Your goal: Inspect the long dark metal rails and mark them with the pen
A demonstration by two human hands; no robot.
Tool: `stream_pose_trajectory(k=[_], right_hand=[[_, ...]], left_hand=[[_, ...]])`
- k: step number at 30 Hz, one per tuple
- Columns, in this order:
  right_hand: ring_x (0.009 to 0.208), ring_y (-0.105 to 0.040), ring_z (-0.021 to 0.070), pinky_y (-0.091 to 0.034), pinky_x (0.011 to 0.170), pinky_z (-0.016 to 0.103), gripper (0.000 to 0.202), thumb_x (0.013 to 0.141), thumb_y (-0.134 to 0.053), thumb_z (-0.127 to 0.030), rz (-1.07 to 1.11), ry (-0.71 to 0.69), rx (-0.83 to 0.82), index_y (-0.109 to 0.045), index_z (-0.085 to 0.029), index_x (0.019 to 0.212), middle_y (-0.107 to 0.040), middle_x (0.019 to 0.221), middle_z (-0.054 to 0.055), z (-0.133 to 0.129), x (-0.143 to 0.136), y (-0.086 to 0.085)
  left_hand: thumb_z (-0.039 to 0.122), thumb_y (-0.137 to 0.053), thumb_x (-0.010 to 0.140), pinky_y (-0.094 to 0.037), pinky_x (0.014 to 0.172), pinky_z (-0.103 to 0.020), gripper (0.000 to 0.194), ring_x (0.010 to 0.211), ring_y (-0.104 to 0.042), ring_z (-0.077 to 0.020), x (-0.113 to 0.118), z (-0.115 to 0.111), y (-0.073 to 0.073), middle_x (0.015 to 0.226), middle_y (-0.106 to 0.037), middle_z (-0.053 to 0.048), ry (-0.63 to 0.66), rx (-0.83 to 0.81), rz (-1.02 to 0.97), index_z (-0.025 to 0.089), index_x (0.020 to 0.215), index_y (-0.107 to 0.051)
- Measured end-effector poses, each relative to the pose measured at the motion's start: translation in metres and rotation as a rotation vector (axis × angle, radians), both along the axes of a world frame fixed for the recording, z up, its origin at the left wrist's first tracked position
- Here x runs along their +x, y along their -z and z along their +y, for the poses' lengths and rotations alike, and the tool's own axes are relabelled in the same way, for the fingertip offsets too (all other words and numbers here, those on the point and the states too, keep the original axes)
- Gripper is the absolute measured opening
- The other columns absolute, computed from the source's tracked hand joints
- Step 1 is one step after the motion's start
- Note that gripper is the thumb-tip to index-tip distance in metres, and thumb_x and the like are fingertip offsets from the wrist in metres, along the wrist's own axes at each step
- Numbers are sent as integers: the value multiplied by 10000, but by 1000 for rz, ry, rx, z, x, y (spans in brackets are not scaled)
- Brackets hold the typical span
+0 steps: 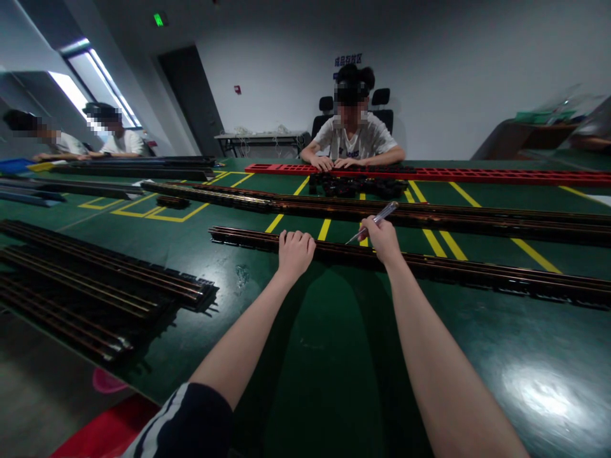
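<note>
A long dark rail with copper-coloured strips [458,270] runs across the green table [329,356] in front of me. My left hand [296,254] is wrapped over the rail left of centre, knuckles up. In my right hand [380,237] is a screwdriver with a clear handle [386,212], held between thumb and fingers. Its thin shaft slants down to the left, and the tip is at the rail, between my two hands. Whether the tip touches the rail is too small to tell.
More dark rails [95,270] lie at the left. Another long rail [477,222] crosses behind mine. Beyond it are black parts [353,186] and a red slotted frame [501,176], where a person [356,137] sits. Two people sit far left.
</note>
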State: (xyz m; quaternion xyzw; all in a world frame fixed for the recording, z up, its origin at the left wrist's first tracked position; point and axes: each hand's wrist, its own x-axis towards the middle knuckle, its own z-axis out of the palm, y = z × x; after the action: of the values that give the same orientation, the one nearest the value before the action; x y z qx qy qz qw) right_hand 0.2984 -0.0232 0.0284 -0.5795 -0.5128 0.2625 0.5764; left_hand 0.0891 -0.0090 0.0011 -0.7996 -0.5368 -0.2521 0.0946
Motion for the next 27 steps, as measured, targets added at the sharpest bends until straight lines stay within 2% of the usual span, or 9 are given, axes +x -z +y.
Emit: stream_pose_trajectory(k=[13, 20, 27], right_hand=[[625, -644, 186, -476, 803, 317, 234, 822, -536, -336, -84, -31, 14, -556, -227, 615, -618, 529, -10, -4, -22, -9], [684, -671, 191, -480, 809, 310, 224, 841, -536, -310, -135, -87, 19, -581, -224, 640, -658, 562, 0, -5, -31, -12], [725, -701, 203, -508, 808, 329, 182, 836, -579, -321, -112, -216, 27, -596, -221, 684, -693, 610, 7, 2, -34, -7]], left_hand=[[268, -289, 976, -332, 1064, -517, 410, 1046, -569, -288, -5, 6, 7, 1051, -697, -120, -124, 71, -66, 195, 915, -688], [257, -306, 983, -295, 1106, -488, 384, 1090, -567, -274, -1, 0, 0, 1069, -701, -107, -47, 40, -48, 199, 945, -683], [261, -315, 983, -311, 1085, -436, 361, 1077, -579, -244, 1, -2, -3, 1080, -701, -78, 52, -4, 1, 212, 1002, -672]])
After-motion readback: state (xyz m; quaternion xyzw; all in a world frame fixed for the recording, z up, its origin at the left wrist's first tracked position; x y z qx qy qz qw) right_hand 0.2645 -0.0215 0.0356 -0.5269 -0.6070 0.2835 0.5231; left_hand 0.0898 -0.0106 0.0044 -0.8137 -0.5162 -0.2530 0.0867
